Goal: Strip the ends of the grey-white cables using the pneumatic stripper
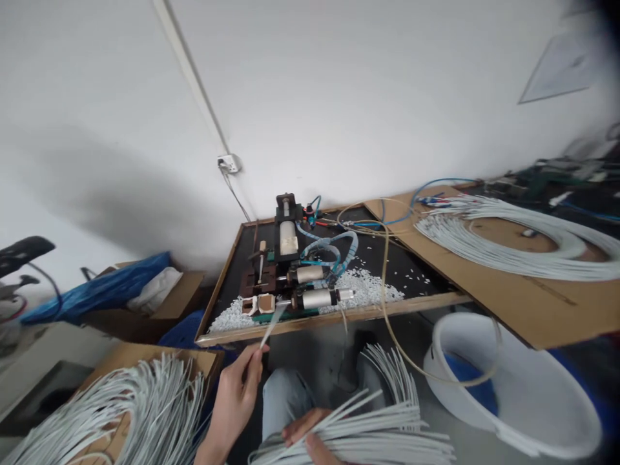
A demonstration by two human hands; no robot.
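Observation:
My left hand is closed in a pinch on a single white cable, just in front of the bench edge. The cable's far end reaches up to a small pneumatic machine with silver cylinders and brown blocks; whether it sits between the blocks cannot be made out. Low in the view, my right hand is wrapped round a thick bundle of white cables lying over my lap. Part of that hand is hidden by the cables. Short white offcuts are heaped around the machine.
At lower left, many white cables lie on cardboard. A coiled cable bundle rests on cardboard at right. Below it stands a white tub with something blue inside. A yellowish air hose loops down over the bench's wooden rim.

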